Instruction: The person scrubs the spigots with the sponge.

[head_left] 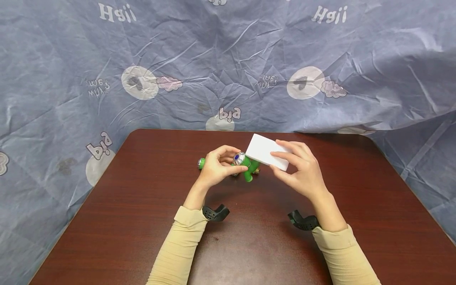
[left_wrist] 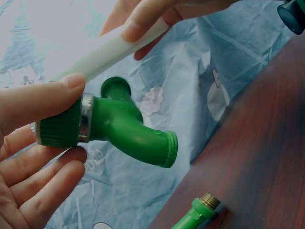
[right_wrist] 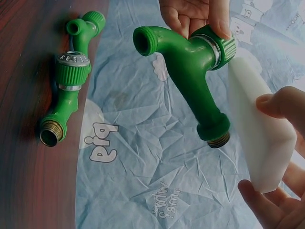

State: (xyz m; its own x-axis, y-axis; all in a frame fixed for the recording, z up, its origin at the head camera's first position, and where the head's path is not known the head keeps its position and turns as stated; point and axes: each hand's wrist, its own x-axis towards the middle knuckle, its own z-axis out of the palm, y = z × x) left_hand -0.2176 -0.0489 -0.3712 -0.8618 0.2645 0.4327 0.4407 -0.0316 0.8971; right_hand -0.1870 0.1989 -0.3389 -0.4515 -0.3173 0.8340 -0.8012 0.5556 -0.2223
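My left hand (head_left: 221, 164) grips a green plastic faucet (head_left: 249, 168) by its ribbed knob (left_wrist: 59, 129) and holds it above the brown table (head_left: 117, 221). The spout's threaded mouth (left_wrist: 169, 149) points away from the palm. My right hand (head_left: 298, 167) pinches a white sponge block (head_left: 264, 155) by its edges. The block (right_wrist: 259, 138) is beside the faucet body (right_wrist: 193, 71), touching or almost touching it. A second green faucet (right_wrist: 69, 83) lies flat on the table behind my left hand, with only its end (head_left: 202, 163) showing in the head view.
A crumpled blue-grey printed cloth (head_left: 228, 63) hangs behind the table and drapes past its far and side edges. Black wrist mounts (head_left: 215, 213) (head_left: 303, 221) sit at both cuffs.
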